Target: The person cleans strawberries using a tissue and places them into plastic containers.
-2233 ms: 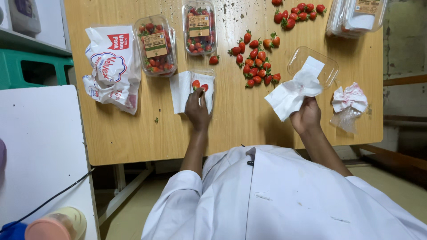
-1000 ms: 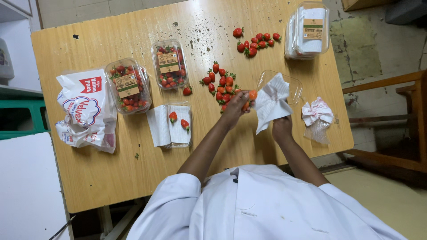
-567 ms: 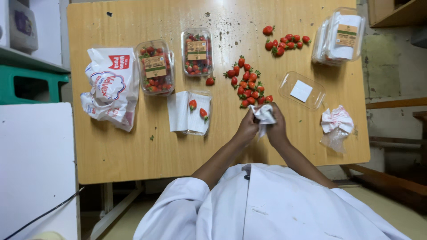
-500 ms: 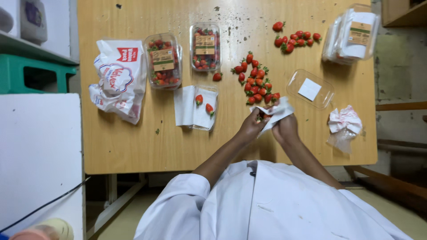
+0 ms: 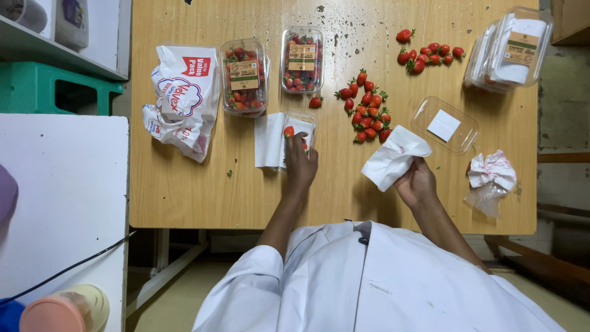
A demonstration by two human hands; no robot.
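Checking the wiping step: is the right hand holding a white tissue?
Yes, the right hand grips a crumpled white tissue just above the wooden table.

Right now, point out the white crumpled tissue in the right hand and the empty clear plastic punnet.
white crumpled tissue (image 5: pixel 393 161), head view, middle of the fold.
empty clear plastic punnet (image 5: pixel 424 115), head view, left rim.

Fruit-packing workroom: white coat (image 5: pixel 381 283), wooden table (image 5: pixel 184 197), loose strawberries (image 5: pixel 367 107), clear punnets (image 5: pixel 244 77), tissue pack (image 5: pixel 181 98).
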